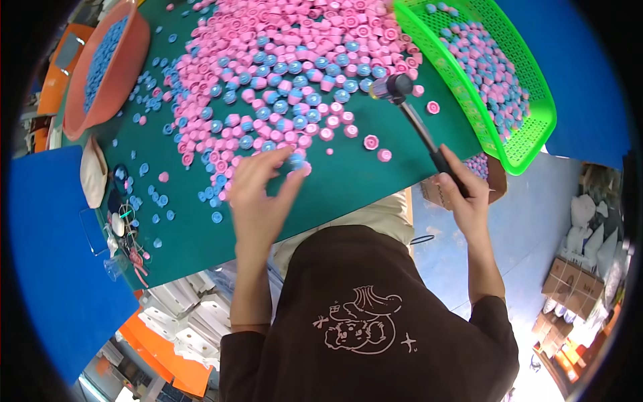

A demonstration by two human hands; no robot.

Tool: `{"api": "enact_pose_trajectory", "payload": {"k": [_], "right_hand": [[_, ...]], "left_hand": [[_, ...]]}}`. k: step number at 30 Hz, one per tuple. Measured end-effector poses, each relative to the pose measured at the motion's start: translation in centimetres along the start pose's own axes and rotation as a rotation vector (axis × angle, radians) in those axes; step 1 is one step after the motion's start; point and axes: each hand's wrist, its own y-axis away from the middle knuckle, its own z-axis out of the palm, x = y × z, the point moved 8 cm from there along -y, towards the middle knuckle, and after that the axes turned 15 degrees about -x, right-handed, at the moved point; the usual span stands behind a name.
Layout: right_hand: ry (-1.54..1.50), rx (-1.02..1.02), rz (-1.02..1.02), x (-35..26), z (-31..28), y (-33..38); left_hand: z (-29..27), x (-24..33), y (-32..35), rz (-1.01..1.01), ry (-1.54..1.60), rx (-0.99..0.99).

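My left hand (258, 191) is over the near part of the green table, thumb and fingers pinched around a small pink-and-blue plastic piece (296, 161). The fingertips partly cover that piece. My right hand (467, 194) grips the black handle of a hammer (420, 127) at the table's right edge. The hammer has a metal shaft and a dark, rounded head, raised over the table and tilted up to the left. A large heap of pink cup-shaped pieces (288, 33) spreads beyond both hands, with blue-topped ones (299, 82) mixed in on its near side.
A green plastic basket (455, 77) at the right holds joined pink and blue pieces. At the far left stands a pink basin (137, 60) of blue pieces. Loose blue caps (144, 169) lie along the left side. A cardboard box (439, 194) sits below the right edge.
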Motion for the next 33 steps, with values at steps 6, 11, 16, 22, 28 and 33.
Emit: {"api": "enact_pose_trajectory", "payload": {"k": [6,11,16,22,28,33], "right_hand": [[-0.008,-0.045,0.066,0.3,0.4,2.0],[-0.016,-0.050,0.119,1.2,0.2,3.0],[0.088,-0.069,0.088,1.2,0.0,3.1],[0.235,-0.080,-0.077,-2.5,-0.1,3.2],[0.201,-0.162,-0.033,-2.0,0.1,2.6],[0.090,-0.010,-0.097,-1.3,-0.5,0.2]], "left_hand": [[7.4,4.0,-4.2,0.257,-0.038,-0.150],[9.6,4.5,-4.8,0.287,-0.074,-0.223],[10.3,3.9,-5.2,0.199,-0.101,-0.275],[7.0,3.5,-5.0,0.160,-0.059,-0.210],[-0.7,-2.3,-1.2,-0.189,-0.004,-0.015],[-12.5,-13.4,11.4,-0.559,-0.765,0.394]]}}
